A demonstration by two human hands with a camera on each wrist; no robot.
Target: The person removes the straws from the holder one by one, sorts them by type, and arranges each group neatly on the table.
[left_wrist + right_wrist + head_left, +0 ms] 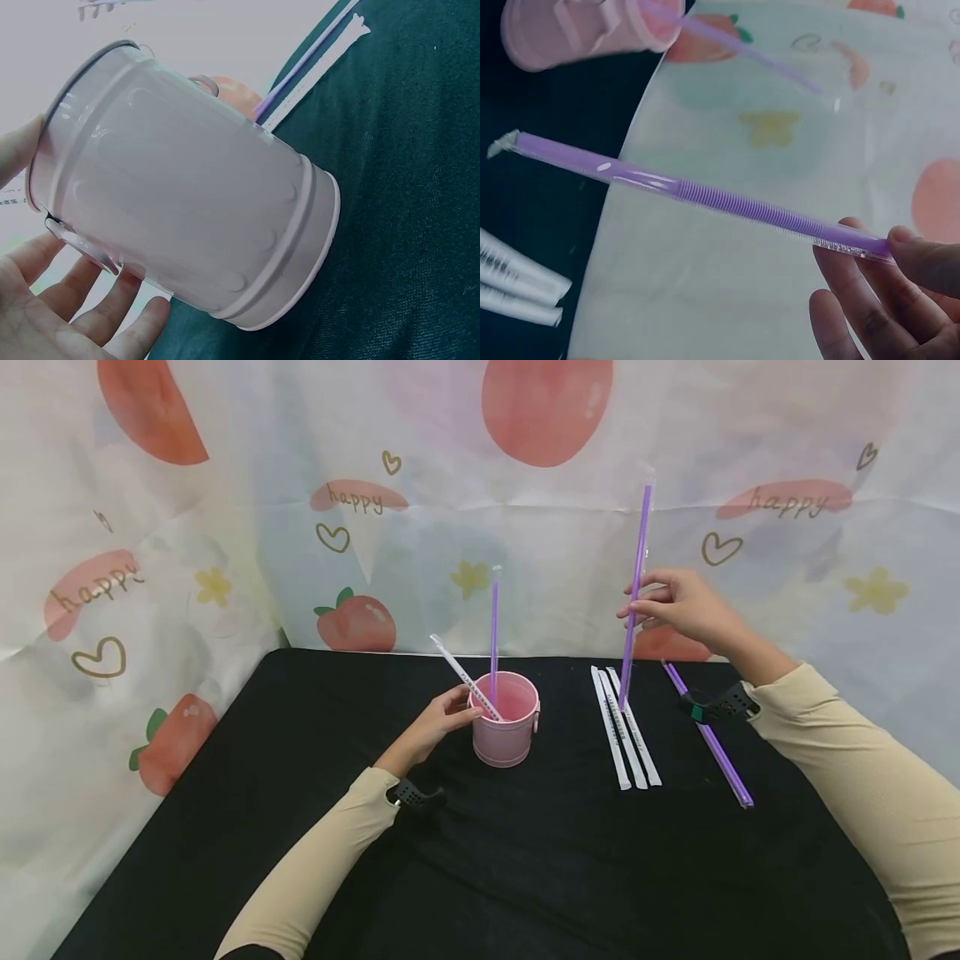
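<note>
My right hand (pixel 678 602) pinches a purple drinking straw (pixel 640 543) in clear wrapping between thumb and fingers, raised nearly upright at the right. In the right wrist view, the straw's ribbed bend shows below the fingertips. A small pink bucket (pixel 504 743) stands left of it on the black cloth. My left hand (pixel 431 727) holds the bucket at its left rim; in the left wrist view, the thumb is at the rim and the fingers lie by the side handle. Inside the bucket lean a white paper-wrapped straw (pixel 461 670) and another purple straw (pixel 494 622).
Several white paper-wrapped straws (pixel 621 735) lie side by side right of the bucket. Further right lie more purple straws (pixel 720 752), partly behind the right wrist strap (pixel 720 703). A patterned curtain (pixel 442 527) hangs behind the black table (pixel 510 877).
</note>
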